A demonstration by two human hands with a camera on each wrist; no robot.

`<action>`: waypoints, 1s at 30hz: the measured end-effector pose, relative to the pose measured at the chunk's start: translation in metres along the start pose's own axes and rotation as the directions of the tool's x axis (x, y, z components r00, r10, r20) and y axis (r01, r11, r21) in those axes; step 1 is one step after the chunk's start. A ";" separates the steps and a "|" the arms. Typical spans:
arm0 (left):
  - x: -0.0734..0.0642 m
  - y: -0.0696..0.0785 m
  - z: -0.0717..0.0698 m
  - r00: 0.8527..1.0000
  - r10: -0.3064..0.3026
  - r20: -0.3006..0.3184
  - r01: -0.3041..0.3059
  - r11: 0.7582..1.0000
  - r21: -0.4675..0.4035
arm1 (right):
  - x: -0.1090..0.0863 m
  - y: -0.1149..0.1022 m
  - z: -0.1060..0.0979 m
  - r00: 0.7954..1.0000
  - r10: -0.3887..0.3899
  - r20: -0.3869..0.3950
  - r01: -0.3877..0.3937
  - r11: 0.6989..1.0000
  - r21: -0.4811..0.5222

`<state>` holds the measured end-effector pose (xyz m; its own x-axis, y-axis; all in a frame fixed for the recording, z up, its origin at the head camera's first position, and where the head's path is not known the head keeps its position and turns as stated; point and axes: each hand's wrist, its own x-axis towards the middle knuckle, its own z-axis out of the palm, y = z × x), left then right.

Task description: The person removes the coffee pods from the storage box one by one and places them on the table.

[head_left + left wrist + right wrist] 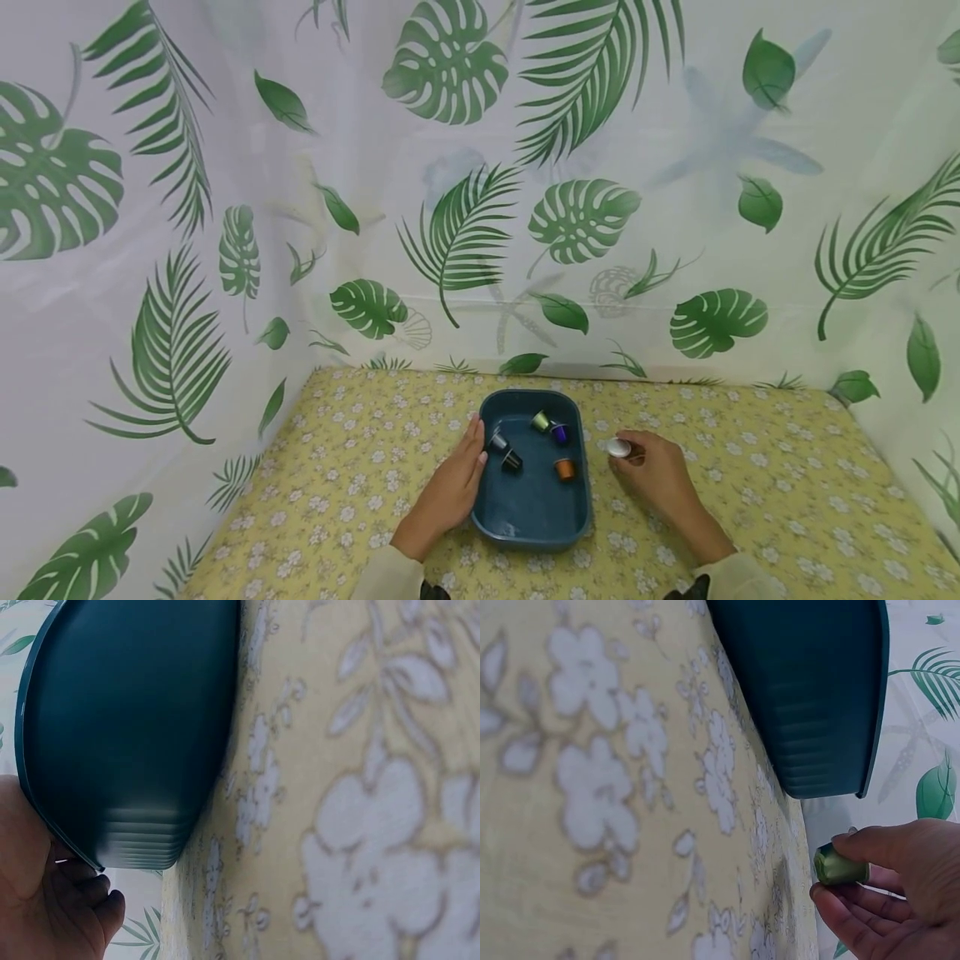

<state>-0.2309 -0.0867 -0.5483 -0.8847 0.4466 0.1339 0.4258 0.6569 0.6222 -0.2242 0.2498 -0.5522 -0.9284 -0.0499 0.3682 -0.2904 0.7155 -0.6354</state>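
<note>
A deep blue-green plastic tub (532, 517) stands on the cloth in front of me. My left hand (453, 479) rests along its left rim, fingers reaching forward. Right of the tub, my right hand (660, 471) pinches a green coffee capsule (840, 866) between thumb and fingers; in the head view its silver lid (618, 447) faces up. Inside the tub lie a grey capsule (499, 441) and a black capsule (512, 460) at the left. A light green capsule (541, 421) and a purple capsule (559, 433) lie together at the back right, with an orange capsule (565, 469) nearer the front.
A yellow tablecloth (360, 492) with white flowers covers the table. Behind it and along the sides hangs a white curtain (480, 350) printed with green leaves, which meets the table's back edge just beyond the tub.
</note>
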 end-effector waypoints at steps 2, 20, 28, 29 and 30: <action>0.000 0.000 0.000 1.000 0.003 0.003 -0.003 1.000 -0.004 | 0.000 0.000 0.000 1.000 0.015 0.014 -0.015 1.000 0.005; 0.000 0.000 0.000 1.000 0.003 0.006 -0.003 1.000 -0.005 | 0.003 0.004 0.003 0.997 -0.009 0.071 0.011 0.999 -0.041; 0.000 -0.001 -0.001 1.000 0.006 0.016 -0.005 0.999 -0.039 | 0.004 0.005 0.006 0.997 0.013 0.071 -0.008 0.998 -0.066; 0.001 -0.001 -0.001 1.000 0.007 0.015 -0.006 0.999 -0.042 | 0.004 0.005 0.007 0.997 0.015 0.073 -0.010 0.998 -0.065; 0.001 -0.001 0.000 1.000 0.008 0.014 -0.008 0.999 -0.044 | 0.005 0.005 0.007 0.997 0.016 0.074 -0.011 0.998 -0.062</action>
<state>-0.2323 -0.0872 -0.5485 -0.8784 0.4602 0.1287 0.4240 0.6262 0.6544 -0.2315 0.2484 -0.5584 -0.9475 -0.0896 0.3071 -0.2650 0.7577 -0.5964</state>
